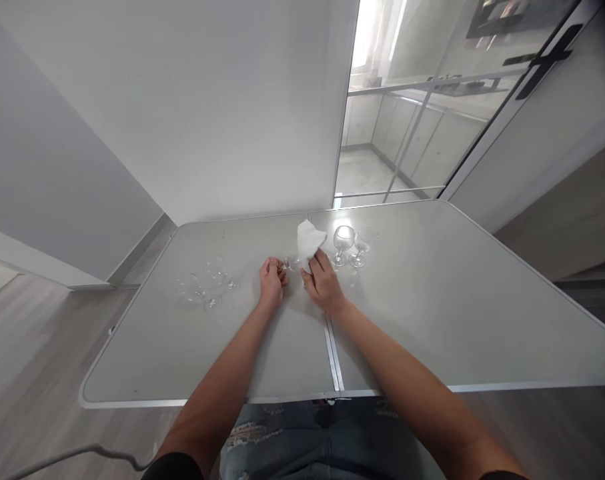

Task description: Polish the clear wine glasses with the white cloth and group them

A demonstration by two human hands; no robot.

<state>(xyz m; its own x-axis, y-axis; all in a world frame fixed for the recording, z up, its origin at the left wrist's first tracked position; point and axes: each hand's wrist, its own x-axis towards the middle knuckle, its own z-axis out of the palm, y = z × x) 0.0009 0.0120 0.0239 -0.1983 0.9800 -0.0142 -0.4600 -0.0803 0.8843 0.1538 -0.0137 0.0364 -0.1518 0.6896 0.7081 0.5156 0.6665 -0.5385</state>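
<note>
My left hand (273, 283) is closed around the foot end of a clear stemmed glass (291, 265), which lies sideways between my two hands. In my right hand (323, 283) is a white cloth or tissue (309, 239), pinched by the fingers and pressed at the bowl end of that glass. The cloth and fingers hide much of the bowl. Just beyond my right hand, a stemmed glass (343, 238) stands upright, with another clear glass (359, 248) close beside it. Left of my left hand, several clear glasses (213, 283) sit in a loose group.
The pale table (432, 320) has a metal seam (335, 360) down its middle and rounded corners. A white wall (232, 133) rises behind it. Glass-panelled door (407, 133) at the back right. A grey cable (97, 450) runs at the lower left.
</note>
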